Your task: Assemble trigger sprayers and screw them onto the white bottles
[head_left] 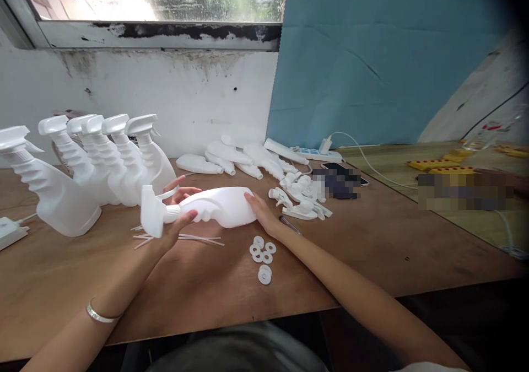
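A white spray bottle (225,206) lies sideways above the table between my two hands, its trigger head (151,212) pointing left. Around its neck, my left hand (179,217) has the thumb on the near side and the fingers behind. My right hand (262,212) grips the bottle's base at the right end; part of its fingers is hidden behind the bottle. Thin white tubes (200,240) lie on the table below the bottle. Several white ring washers (265,274) sit in a small group in front of my right wrist.
Several upright spray bottles (119,157) stand at the left. Bottles without heads (231,152) are heaped by the wall, with loose trigger heads (303,195) beside them. A phone (345,173), a power strip (316,154) and a white cable (372,168) lie to the right.
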{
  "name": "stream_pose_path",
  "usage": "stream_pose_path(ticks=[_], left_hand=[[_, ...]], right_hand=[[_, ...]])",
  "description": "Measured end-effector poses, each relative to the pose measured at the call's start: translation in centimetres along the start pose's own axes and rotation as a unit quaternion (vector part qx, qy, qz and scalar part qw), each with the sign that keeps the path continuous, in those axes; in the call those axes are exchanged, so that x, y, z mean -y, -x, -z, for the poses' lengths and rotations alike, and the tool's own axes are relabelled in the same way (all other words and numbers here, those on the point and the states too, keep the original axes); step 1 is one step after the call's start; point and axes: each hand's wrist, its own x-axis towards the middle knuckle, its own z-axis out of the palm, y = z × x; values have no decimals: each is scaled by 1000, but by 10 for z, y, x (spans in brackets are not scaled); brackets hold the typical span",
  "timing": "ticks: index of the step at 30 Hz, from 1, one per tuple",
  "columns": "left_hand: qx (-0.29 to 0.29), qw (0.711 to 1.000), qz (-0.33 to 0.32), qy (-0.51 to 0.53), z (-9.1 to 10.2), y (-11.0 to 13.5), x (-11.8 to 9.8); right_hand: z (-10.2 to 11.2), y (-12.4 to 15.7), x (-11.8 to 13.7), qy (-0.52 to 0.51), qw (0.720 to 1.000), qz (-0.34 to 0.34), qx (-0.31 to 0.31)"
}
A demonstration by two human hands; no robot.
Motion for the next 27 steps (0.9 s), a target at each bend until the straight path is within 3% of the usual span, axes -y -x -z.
stream_pose_path(ticks=[5, 17, 21, 27], left_hand=[[35, 994, -36, -92, -1, 4, -5], [-16, 972, -80, -222, 5, 4, -1], [-16, 975, -95, -198, 4, 5, -1], [-54, 995, -2, -87, -3, 6, -5]], right_hand=[[0, 0, 5, -24, 999, -36, 6], [0, 2, 9, 4, 1000, -29, 2], [-2, 4, 12, 0, 1000, -30, 7], [-2, 4, 12, 2, 999, -32, -3]])
